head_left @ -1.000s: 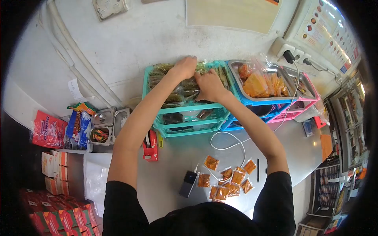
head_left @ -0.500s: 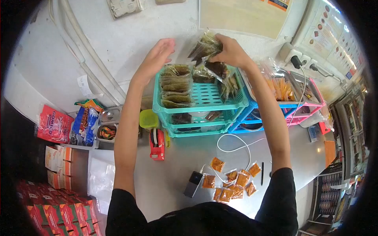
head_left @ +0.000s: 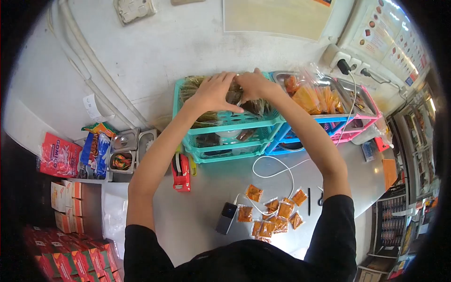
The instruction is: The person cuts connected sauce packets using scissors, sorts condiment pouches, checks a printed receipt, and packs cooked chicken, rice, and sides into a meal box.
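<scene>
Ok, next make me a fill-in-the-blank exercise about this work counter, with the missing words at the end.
Both the left hand and right hand are at the ____ turquoise basket.
Between the turquoise and pink baskets stand baskets coloured ____.
The small packets beside the dark device have ____ contents.
The cable looping above those packets is ____.

Missing words: top; blue; orange; white.

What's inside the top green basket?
Filled bags show inside the basket, at left and below the right hand. That hand and the left hand cover the middle, hiding what's there.
</scene>
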A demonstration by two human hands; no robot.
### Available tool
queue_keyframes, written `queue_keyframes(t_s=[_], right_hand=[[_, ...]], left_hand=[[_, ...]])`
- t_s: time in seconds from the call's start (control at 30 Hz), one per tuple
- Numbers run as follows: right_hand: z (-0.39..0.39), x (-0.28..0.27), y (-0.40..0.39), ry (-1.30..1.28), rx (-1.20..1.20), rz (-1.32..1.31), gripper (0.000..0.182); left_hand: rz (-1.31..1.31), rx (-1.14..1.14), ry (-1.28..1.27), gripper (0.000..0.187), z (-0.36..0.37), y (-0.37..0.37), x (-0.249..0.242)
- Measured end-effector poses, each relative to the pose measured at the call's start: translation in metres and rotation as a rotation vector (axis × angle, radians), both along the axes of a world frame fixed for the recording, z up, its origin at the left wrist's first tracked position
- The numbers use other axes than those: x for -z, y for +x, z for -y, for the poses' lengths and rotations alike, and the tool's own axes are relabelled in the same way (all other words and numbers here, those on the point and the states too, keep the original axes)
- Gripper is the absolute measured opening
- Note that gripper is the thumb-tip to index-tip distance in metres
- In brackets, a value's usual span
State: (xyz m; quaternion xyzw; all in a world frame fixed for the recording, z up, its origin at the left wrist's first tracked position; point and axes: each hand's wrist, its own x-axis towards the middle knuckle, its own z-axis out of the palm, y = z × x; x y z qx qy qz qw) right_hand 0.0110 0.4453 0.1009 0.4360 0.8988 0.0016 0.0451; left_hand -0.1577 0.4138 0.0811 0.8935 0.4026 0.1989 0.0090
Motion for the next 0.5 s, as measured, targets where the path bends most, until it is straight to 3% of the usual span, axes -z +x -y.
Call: queue_keyframes(t_s=[0.13, 0.23, 0.33, 0.5], right_hand=[[0.005, 0.005, 0.000, -0.006, 0.033, 0.035, 0.075], [0.023, 0.003, 0.009, 0.028, 0.009, -0.134, 0.073], [0.033, 0.018, 0.011, 0.131, -0.059, 0.011, 0.074], [0.027, 0.012, 0.009, -0.034, -0.042, -0.003, 0.070]], left_hand=[[-0.133, -0.089, -0.128, 0.083, -0.009, 0.000, 0.003], [-0.217, -0.083, -0.098, 0.079, -0.007, -0.008, 0.011], [-0.311, -0.042, -0.188, 0.074, 0.007, -0.009, -0.007], [-0.343, -0.085, -0.379, 0.069, -0.001, -0.003, -0.012]])
